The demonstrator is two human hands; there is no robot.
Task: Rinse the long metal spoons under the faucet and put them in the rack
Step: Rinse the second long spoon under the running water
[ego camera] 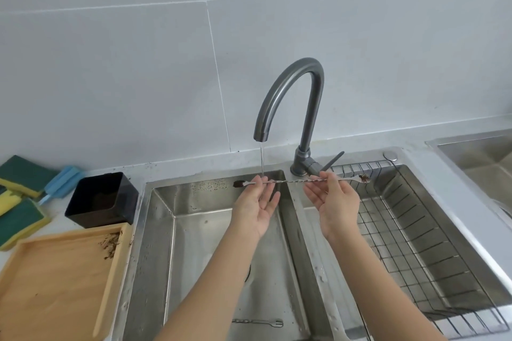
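A long twisted metal spoon [293, 181] is held level across the sink divider, dirty brown at both ends. My left hand [256, 203] pinches it near the left end, palm up, right under the thin water stream from the grey faucet [291, 97]. My right hand [333, 201] grips it further right, above the wire rack [432, 241] that sits in the right basin. A second long spoon [259, 239] lies on the floor of the left basin [194, 230], near the front edge.
A black square container [102, 199] and a wooden tray [55, 282] with brown crumbs stand on the counter at left. Green-yellow sponges [19, 202] and a blue brush [61, 181] lie behind them. Another steel sink [482, 155] is at far right.
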